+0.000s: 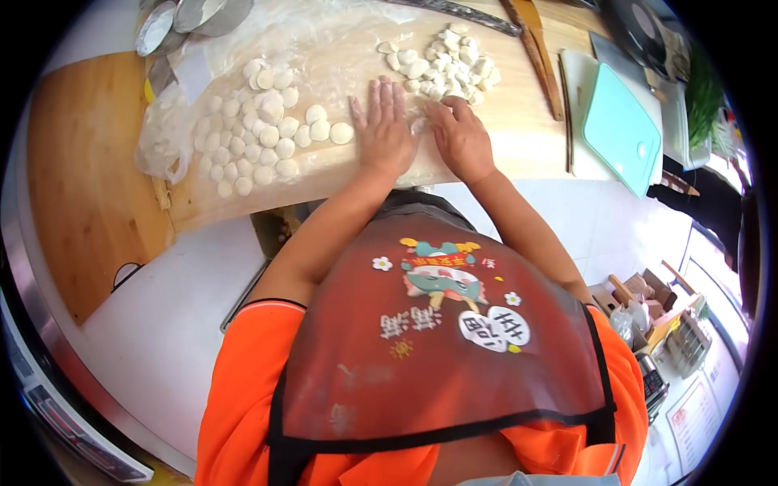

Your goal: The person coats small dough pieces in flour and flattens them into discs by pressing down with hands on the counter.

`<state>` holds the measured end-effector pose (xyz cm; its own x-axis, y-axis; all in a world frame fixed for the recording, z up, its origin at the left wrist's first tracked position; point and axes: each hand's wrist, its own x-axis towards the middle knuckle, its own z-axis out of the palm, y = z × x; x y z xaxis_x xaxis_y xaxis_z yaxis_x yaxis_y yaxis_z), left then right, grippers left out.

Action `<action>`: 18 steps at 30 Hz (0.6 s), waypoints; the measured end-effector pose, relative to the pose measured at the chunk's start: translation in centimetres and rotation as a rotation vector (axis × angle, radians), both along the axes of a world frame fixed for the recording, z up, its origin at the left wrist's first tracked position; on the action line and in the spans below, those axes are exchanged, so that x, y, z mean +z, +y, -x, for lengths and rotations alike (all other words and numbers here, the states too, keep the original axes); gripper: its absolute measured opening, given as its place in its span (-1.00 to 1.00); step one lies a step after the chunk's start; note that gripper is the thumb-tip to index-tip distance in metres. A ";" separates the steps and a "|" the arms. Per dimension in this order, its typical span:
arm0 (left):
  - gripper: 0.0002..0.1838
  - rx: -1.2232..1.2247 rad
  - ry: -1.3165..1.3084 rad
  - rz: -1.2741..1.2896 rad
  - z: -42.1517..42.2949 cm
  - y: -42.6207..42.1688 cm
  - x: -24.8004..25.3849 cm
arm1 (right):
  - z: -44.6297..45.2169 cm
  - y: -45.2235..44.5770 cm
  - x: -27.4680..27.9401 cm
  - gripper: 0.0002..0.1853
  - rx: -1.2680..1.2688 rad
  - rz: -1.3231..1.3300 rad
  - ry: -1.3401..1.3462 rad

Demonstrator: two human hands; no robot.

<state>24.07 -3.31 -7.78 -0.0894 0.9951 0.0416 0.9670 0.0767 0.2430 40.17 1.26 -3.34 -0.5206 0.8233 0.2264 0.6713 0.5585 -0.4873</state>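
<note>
My left hand point(384, 139) lies flat on the floured board point(332, 61), fingers stretched forward and slightly apart. Just to its right, my right hand point(462, 139) is closed, its fingers curled down to the board; what is under or in them is hidden. A small pale patch, perhaps dough, shows between the two hands. Beyond my right hand is a heap of small cut dough pieces point(450, 65). Left of my left hand are many flattened round dough discs point(267, 134), some overlapping, the nearest one point(341, 133) close to my wrist.
A dark rolling pin point(462, 13) lies at the back. Wooden tools point(539, 57) and a thin stick point(566, 113) are on the right, beside a turquoise cutting board point(620, 125). At the left are a plastic bag point(164, 134) and metal bowls point(160, 31).
</note>
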 end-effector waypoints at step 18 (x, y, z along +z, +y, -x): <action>-0.41 -0.012 -0.009 -0.122 10.3 3.6 0.6 | 7.0 -2.8 -2.2 -0.77 0.160 0.099 -0.013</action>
<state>13.80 0.33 -7.17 -0.0786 0.9838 0.1612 0.9654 0.0347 0.2586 33.14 -1.55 -5.53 -0.6486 0.7479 0.1409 0.5845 0.6081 -0.5372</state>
